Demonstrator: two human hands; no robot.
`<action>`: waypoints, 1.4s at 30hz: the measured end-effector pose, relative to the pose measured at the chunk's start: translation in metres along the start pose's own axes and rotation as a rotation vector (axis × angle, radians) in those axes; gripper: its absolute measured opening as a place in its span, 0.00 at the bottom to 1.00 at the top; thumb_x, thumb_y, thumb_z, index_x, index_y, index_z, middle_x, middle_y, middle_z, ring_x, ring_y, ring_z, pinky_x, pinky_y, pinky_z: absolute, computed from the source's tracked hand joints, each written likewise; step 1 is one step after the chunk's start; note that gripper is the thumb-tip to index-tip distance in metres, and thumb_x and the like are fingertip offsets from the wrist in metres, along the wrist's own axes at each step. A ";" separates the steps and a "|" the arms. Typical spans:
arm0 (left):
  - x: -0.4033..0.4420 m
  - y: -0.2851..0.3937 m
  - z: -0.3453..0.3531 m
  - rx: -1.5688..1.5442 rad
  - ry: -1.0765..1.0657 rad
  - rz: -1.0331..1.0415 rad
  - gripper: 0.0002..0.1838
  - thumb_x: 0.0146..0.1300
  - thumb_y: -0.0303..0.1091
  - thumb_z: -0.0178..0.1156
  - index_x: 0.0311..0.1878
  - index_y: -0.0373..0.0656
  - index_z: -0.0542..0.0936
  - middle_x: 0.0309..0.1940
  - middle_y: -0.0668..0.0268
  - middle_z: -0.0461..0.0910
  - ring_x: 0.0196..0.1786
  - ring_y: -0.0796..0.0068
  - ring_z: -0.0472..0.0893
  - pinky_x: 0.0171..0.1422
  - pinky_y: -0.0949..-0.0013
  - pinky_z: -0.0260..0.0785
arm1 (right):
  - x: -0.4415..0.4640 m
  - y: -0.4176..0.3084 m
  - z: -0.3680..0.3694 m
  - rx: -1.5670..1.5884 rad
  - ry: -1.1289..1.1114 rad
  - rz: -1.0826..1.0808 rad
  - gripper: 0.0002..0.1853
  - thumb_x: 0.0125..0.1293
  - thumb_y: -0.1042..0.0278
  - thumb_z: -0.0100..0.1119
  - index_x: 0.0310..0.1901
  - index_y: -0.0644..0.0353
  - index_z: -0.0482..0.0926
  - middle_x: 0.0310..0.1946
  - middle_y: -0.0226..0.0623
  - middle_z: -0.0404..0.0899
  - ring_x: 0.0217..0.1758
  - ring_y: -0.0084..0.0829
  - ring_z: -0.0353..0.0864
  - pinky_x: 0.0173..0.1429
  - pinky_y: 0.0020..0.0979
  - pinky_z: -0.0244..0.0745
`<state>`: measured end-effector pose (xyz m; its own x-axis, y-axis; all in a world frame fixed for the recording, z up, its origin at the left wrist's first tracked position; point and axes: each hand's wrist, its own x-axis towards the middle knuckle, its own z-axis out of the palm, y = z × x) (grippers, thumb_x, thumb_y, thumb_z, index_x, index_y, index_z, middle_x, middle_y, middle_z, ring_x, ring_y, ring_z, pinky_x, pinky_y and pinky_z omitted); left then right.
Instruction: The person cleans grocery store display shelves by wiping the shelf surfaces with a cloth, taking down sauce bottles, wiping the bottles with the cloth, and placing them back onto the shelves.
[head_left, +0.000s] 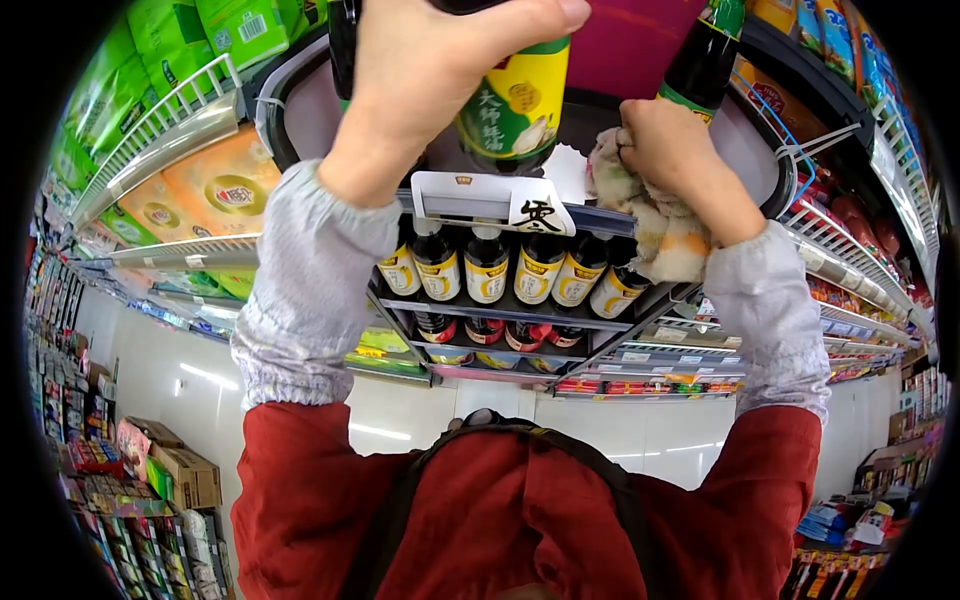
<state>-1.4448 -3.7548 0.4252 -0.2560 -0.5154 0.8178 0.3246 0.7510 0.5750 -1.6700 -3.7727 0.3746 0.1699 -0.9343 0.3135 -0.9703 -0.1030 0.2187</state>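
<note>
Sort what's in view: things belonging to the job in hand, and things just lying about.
In the job:
cloth, in the right hand
yellow-and-green-labelled bottle, at the left hand
shelf edge, partly covered by the cloth

Just about:
small bottles below
green packs
cardboard boxes

Green packages (160,45) shelved above orange packages (222,190)

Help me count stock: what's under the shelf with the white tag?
Under that shelf stand six yellow-labelled bottles, with red-labelled bottles a level lower. Anything behind these front rows is hidden, and the cloth in the right hand covers part of the shelf's edge.
</note>
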 end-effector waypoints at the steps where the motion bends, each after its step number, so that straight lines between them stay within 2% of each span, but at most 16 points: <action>1: -0.006 0.010 -0.006 -0.037 -0.043 0.015 0.22 0.51 0.29 0.69 0.49 0.35 0.75 0.40 0.66 0.80 0.41 0.78 0.78 0.47 0.75 0.70 | -0.001 -0.001 -0.015 0.109 0.025 -0.075 0.11 0.51 0.65 0.64 0.35 0.59 0.82 0.33 0.46 0.83 0.40 0.48 0.82 0.46 0.42 0.77; 6: -0.017 0.024 -0.013 -0.072 0.047 0.026 0.21 0.53 0.30 0.68 0.49 0.36 0.75 0.39 0.67 0.79 0.40 0.78 0.77 0.47 0.74 0.70 | 0.021 -0.031 0.015 0.429 0.015 -0.473 0.16 0.52 0.63 0.63 0.43 0.57 0.80 0.36 0.46 0.82 0.44 0.48 0.81 0.50 0.43 0.75; 8: -0.023 0.023 -0.014 -0.006 0.096 0.060 0.20 0.52 0.30 0.68 0.49 0.36 0.75 0.38 0.66 0.79 0.40 0.77 0.78 0.46 0.74 0.70 | 0.027 -0.034 0.026 0.407 -0.256 -0.417 0.19 0.53 0.62 0.63 0.48 0.56 0.80 0.44 0.46 0.82 0.50 0.46 0.80 0.53 0.41 0.75; 10: -0.028 0.012 -0.049 0.153 0.148 0.046 0.24 0.50 0.35 0.69 0.49 0.37 0.76 0.42 0.62 0.81 0.44 0.72 0.81 0.52 0.71 0.73 | 0.020 -0.021 0.006 0.126 -0.324 -0.304 0.19 0.53 0.62 0.62 0.47 0.59 0.81 0.42 0.48 0.82 0.50 0.47 0.80 0.54 0.41 0.76; 14: -0.044 0.016 -0.066 0.163 0.135 0.035 0.24 0.52 0.35 0.65 0.51 0.36 0.76 0.44 0.59 0.81 0.46 0.70 0.82 0.54 0.69 0.73 | 0.007 0.018 -0.007 -0.101 -0.445 -0.062 0.14 0.51 0.68 0.60 0.40 0.63 0.81 0.36 0.49 0.82 0.43 0.49 0.81 0.49 0.43 0.76; 15: -0.047 0.017 -0.068 0.144 0.119 -0.003 0.24 0.52 0.36 0.64 0.52 0.36 0.75 0.44 0.58 0.81 0.46 0.69 0.82 0.54 0.68 0.73 | 0.001 0.014 -0.019 -0.103 -0.447 -0.062 0.14 0.51 0.68 0.60 0.40 0.63 0.81 0.36 0.49 0.82 0.43 0.49 0.81 0.49 0.43 0.76; 17: -0.050 0.016 -0.071 0.158 0.115 -0.001 0.25 0.52 0.37 0.64 0.53 0.35 0.75 0.44 0.58 0.81 0.46 0.68 0.82 0.54 0.68 0.73 | -0.005 0.004 -0.036 -0.099 -0.068 -0.002 0.15 0.52 0.68 0.59 0.41 0.64 0.78 0.36 0.49 0.81 0.42 0.49 0.81 0.46 0.45 0.76; 18: -0.052 0.016 -0.073 0.175 0.110 0.002 0.26 0.51 0.38 0.64 0.53 0.35 0.75 0.44 0.57 0.81 0.46 0.67 0.82 0.55 0.67 0.73 | -0.001 -0.003 -0.036 -0.100 -0.068 -0.003 0.15 0.52 0.68 0.59 0.41 0.64 0.78 0.36 0.49 0.81 0.42 0.49 0.81 0.46 0.45 0.76; 20: -0.052 0.018 -0.069 0.191 0.110 -0.003 0.27 0.51 0.40 0.64 0.53 0.34 0.75 0.44 0.56 0.81 0.46 0.66 0.82 0.55 0.66 0.73 | 0.007 -0.023 -0.029 -0.060 0.334 0.065 0.17 0.53 0.66 0.59 0.43 0.64 0.73 0.36 0.49 0.79 0.40 0.51 0.81 0.46 0.46 0.76; 22: -0.054 0.016 -0.072 0.169 0.093 -0.018 0.29 0.51 0.40 0.64 0.55 0.34 0.73 0.46 0.55 0.80 0.47 0.63 0.82 0.55 0.65 0.73 | 0.019 -0.039 0.002 0.020 0.311 0.038 0.17 0.55 0.65 0.58 0.44 0.62 0.69 0.36 0.51 0.78 0.41 0.53 0.80 0.46 0.47 0.75; 24: -0.057 0.022 -0.077 0.244 0.070 -0.043 0.31 0.51 0.41 0.64 0.57 0.33 0.71 0.47 0.54 0.80 0.47 0.62 0.82 0.56 0.64 0.73 | 0.012 -0.044 0.025 0.214 -0.177 -0.167 0.24 0.57 0.60 0.61 0.52 0.66 0.71 0.46 0.57 0.75 0.49 0.54 0.77 0.54 0.43 0.73; 26: -0.062 0.021 -0.089 0.279 0.041 -0.075 0.37 0.49 0.44 0.67 0.60 0.34 0.68 0.49 0.52 0.78 0.50 0.59 0.80 0.58 0.61 0.72 | 0.006 -0.037 0.008 0.253 -0.258 -0.300 0.26 0.56 0.58 0.62 0.53 0.66 0.73 0.50 0.59 0.73 0.52 0.52 0.76 0.58 0.42 0.72; 30: -0.074 0.016 -0.110 0.271 0.060 -0.031 0.40 0.46 0.50 0.71 0.58 0.34 0.68 0.47 0.53 0.78 0.50 0.62 0.79 0.58 0.63 0.71 | 0.018 -0.039 0.016 0.230 -0.210 -0.283 0.21 0.57 0.62 0.60 0.49 0.67 0.76 0.47 0.55 0.75 0.50 0.50 0.78 0.55 0.42 0.74; 34: -0.085 0.018 -0.119 0.272 0.069 -0.084 0.43 0.46 0.52 0.72 0.59 0.35 0.68 0.48 0.53 0.77 0.50 0.62 0.79 0.57 0.63 0.71 | 0.085 -0.050 0.041 -0.019 -0.295 0.130 0.16 0.54 0.63 0.63 0.44 0.57 0.83 0.44 0.46 0.82 0.49 0.41 0.82 0.51 0.38 0.78; 37: -0.097 0.017 -0.124 0.197 0.121 -0.100 0.47 0.44 0.53 0.75 0.61 0.34 0.65 0.49 0.53 0.77 0.51 0.61 0.78 0.58 0.61 0.71 | 0.116 -0.064 0.045 -0.076 -0.363 0.209 0.17 0.53 0.64 0.65 0.45 0.58 0.83 0.45 0.45 0.82 0.50 0.41 0.82 0.51 0.37 0.78; 42: -0.095 0.018 -0.127 0.199 0.108 -0.129 0.44 0.46 0.52 0.73 0.60 0.35 0.67 0.48 0.53 0.77 0.50 0.62 0.78 0.57 0.63 0.71 | 0.123 -0.106 0.053 0.085 -0.149 -0.135 0.18 0.54 0.65 0.61 0.47 0.60 0.82 0.46 0.46 0.82 0.51 0.44 0.81 0.52 0.39 0.78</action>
<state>-1.2989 -3.7453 0.3613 -0.1818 -0.6450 0.7422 0.1070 0.7373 0.6670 -1.5558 -3.8948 0.3413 0.2778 -0.9495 0.1457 -0.9527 -0.2529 0.1686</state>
